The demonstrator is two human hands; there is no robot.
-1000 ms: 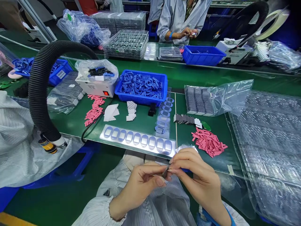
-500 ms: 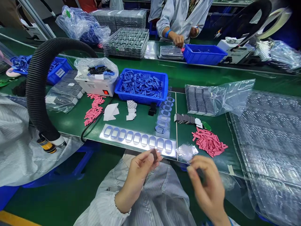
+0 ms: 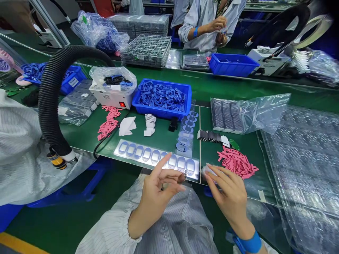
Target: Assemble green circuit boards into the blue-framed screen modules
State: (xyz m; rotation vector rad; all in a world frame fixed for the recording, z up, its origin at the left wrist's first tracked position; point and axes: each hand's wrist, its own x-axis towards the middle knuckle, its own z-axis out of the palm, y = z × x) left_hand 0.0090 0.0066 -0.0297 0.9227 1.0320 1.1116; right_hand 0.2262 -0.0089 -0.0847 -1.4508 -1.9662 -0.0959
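Observation:
My left hand is raised over my lap at the table's near edge. Its index finger points up, while the thumb and other fingers pinch a small dark part. My right hand lies to its right with fingers stretched out, the tips on a crumpled bit of clear film at the table edge. Just beyond both hands is a shiny strip carrying a row of blue oval frames. A pile of pink strips sits right of the film.
A blue bin of blue frames stands mid-table, with a white box left of it. A black ribbed hose arches at the left. A clear bag of dark parts and clear trays fill the right. Another person works across the belt.
My hands were together on the small part, then came apart. The right hand swung out and now reaches forward to the clear film; the left keeps the part and has lifted its index finger.

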